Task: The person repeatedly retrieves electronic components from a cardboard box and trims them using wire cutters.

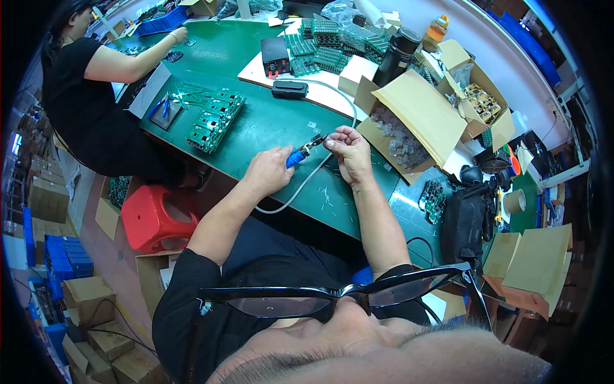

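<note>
My left hand [268, 171] is closed around a blue-handled tool with a metal head that looks like a pair of cutters [295, 158]. The tool's head points up and right toward a small dark part [318, 139]. My right hand [350, 152] pinches at that dark part's right end with thumb and fingertips; its exact kind is too small to make out. A grey cable [311, 177] curves over the green table [281, 128] and passes beneath my hands. Thin pale offcuts [327, 198] lie near my right forearm.
Green circuit boards [216, 121] lie at left, beside blue-handled pliers [165, 105]. Behind stand a black power box [275, 56], a black bottle [398, 54] and an open carton [419, 112] of clear parts. A black bag [464, 221] sits right; a co-worker [96, 96] works at far left.
</note>
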Demonstrator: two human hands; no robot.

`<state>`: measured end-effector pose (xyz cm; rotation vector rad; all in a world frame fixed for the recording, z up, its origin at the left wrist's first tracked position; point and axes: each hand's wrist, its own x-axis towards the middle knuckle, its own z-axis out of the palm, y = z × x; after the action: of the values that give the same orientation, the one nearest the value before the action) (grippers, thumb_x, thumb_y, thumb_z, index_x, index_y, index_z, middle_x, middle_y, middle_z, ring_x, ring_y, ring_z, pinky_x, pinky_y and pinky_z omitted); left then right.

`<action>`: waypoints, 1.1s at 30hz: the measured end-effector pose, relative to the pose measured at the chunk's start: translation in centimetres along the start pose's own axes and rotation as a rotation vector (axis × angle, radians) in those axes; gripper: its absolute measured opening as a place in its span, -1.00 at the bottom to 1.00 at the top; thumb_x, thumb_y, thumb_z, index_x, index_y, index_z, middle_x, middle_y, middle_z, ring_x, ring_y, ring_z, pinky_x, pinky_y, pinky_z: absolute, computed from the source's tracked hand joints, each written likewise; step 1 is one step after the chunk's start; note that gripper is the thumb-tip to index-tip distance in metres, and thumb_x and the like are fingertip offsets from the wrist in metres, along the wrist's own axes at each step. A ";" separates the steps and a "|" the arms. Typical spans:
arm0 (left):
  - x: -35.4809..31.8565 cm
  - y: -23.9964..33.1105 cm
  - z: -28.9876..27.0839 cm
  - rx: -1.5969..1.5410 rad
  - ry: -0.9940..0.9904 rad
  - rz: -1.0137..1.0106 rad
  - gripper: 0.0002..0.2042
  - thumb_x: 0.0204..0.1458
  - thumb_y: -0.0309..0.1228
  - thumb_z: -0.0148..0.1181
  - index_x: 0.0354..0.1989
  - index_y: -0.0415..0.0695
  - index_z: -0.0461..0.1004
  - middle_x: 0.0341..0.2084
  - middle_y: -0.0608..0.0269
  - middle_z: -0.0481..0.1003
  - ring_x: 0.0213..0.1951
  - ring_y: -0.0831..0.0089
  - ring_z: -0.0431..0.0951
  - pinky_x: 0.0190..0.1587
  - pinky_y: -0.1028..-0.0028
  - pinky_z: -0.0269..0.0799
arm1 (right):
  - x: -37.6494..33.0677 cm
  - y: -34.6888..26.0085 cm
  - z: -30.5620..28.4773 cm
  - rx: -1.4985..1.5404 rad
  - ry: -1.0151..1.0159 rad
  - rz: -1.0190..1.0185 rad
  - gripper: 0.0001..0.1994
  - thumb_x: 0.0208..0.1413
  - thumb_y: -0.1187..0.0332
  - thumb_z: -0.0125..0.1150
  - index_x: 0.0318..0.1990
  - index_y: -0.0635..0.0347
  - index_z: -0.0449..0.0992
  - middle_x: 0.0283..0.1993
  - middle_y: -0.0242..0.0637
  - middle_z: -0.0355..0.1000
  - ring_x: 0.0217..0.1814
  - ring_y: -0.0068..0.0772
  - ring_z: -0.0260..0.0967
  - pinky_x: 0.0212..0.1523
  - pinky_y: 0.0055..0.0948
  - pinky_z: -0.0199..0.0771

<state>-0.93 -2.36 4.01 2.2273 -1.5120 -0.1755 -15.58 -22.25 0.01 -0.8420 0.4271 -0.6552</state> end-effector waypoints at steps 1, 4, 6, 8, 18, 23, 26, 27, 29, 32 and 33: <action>0.1 -0.1 -0.1 -0.019 -0.041 -0.007 -0.59 0.08 -0.34 0.30 0.11 -0.19 0.52 -0.20 -0.17 0.60 -0.12 -0.19 0.64 0.00 -0.05 0.57 | 0.0 0.0 0.0 -0.001 0.001 0.004 -0.54 0.02 0.74 0.45 0.09 0.34 0.47 -0.12 -0.20 0.57 -0.10 -0.34 0.62 0.01 -0.40 0.69; 0.2 0.3 -1.3 -0.134 -0.070 -0.001 -0.60 0.06 -0.30 0.24 0.05 -0.23 0.53 -0.17 -0.23 0.60 -0.08 -0.24 0.62 0.04 -0.05 0.53 | 0.0 -0.2 0.0 0.044 0.007 0.017 -0.56 0.05 0.73 0.44 0.08 0.34 0.47 -0.12 -0.20 0.58 -0.10 -0.33 0.62 0.02 -0.39 0.70; 0.4 0.9 -2.5 -0.230 -0.057 0.013 -0.59 0.05 -0.27 0.20 0.02 -0.26 0.53 -0.16 -0.26 0.60 -0.06 -0.26 0.60 0.07 -0.05 0.51 | 0.0 -0.3 0.0 0.052 0.010 0.007 -0.58 0.06 0.72 0.44 0.07 0.33 0.47 -0.12 -0.21 0.58 -0.10 -0.33 0.62 0.02 -0.39 0.70; 0.9 1.5 -3.5 -0.266 -0.208 -0.062 -0.53 0.02 -0.26 0.15 0.06 -0.29 0.52 -0.13 -0.31 0.59 -0.01 -0.28 0.58 0.12 -0.03 0.48 | 0.0 -0.4 0.0 0.059 0.010 -0.004 -0.59 0.07 0.72 0.44 0.07 0.33 0.47 -0.12 -0.22 0.58 -0.10 -0.34 0.62 0.03 -0.38 0.71; 0.5 1.9 -1.6 -0.133 -0.085 -0.027 -0.55 0.03 -0.24 0.14 0.03 -0.30 0.52 -0.12 -0.35 0.58 0.02 -0.28 0.56 0.13 -0.05 0.45 | -0.3 -0.8 0.4 0.041 0.000 -0.063 -0.60 0.06 0.71 0.44 0.04 0.30 0.49 -0.12 -0.24 0.58 -0.08 -0.37 0.62 0.04 -0.39 0.71; 1.3 3.0 -4.0 -0.266 -0.222 -0.162 -0.56 0.01 -0.23 0.18 0.02 -0.26 0.56 -0.24 -0.32 0.60 -0.09 -0.28 0.60 0.01 -0.02 0.49 | -0.1 -0.4 0.1 -0.102 0.058 -0.163 -0.60 0.05 0.69 0.46 0.04 0.33 0.50 -0.13 -0.23 0.58 -0.08 -0.40 0.60 0.05 -0.41 0.68; 1.0 2.3 -3.5 -0.331 -0.156 -0.178 -0.61 -0.01 -0.24 0.23 -0.07 -0.27 0.54 -0.46 -0.14 0.54 -0.34 -0.13 0.56 -0.16 0.07 0.45 | 0.0 -0.2 0.3 -0.160 0.063 -0.175 -0.59 0.04 0.69 0.45 0.06 0.36 0.50 -0.11 -0.20 0.59 -0.08 -0.39 0.60 0.05 -0.42 0.66; 1.0 2.1 -3.4 -0.330 -0.157 -0.175 -0.61 -0.01 -0.24 0.23 -0.07 -0.27 0.54 -0.46 -0.14 0.54 -0.34 -0.13 0.56 -0.16 0.07 0.45 | 0.0 -0.2 0.3 -0.177 0.071 -0.176 -0.60 0.04 0.71 0.44 0.06 0.35 0.50 -0.12 -0.23 0.59 -0.08 -0.38 0.61 0.03 -0.42 0.69; 1.1 1.9 -3.3 -0.362 -0.165 -0.194 -0.61 -0.02 -0.25 0.23 -0.10 -0.28 0.54 -0.49 -0.10 0.51 -0.37 -0.07 0.54 -0.18 0.11 0.46 | 0.0 -0.2 0.1 -0.195 0.080 -0.176 -0.60 0.05 0.72 0.44 0.05 0.35 0.51 -0.13 -0.25 0.59 -0.07 -0.37 0.63 0.01 -0.42 0.72; 0.9 1.7 -3.5 -0.411 -0.172 -0.213 -0.62 -0.02 -0.25 0.23 -0.10 -0.28 0.55 -0.51 -0.07 0.50 -0.38 -0.03 0.53 -0.19 0.13 0.46 | 0.2 -0.2 -0.1 -0.221 0.087 -0.185 -0.60 0.05 0.71 0.45 0.05 0.34 0.52 -0.14 -0.26 0.59 -0.10 -0.40 0.62 -0.02 -0.42 0.71; 0.9 1.9 -3.6 -0.413 -0.173 -0.215 -0.62 -0.02 -0.25 0.23 -0.10 -0.28 0.55 -0.51 -0.07 0.50 -0.38 -0.03 0.53 -0.19 0.13 0.46 | 0.1 -0.3 -0.1 -0.229 0.089 -0.178 -0.60 0.05 0.70 0.46 0.06 0.33 0.52 -0.14 -0.27 0.60 -0.11 -0.41 0.61 -0.03 -0.43 0.70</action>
<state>-0.94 -2.69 8.15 2.0674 -1.1807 -0.6969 -15.62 -22.50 0.16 -1.0795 0.5175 -0.8210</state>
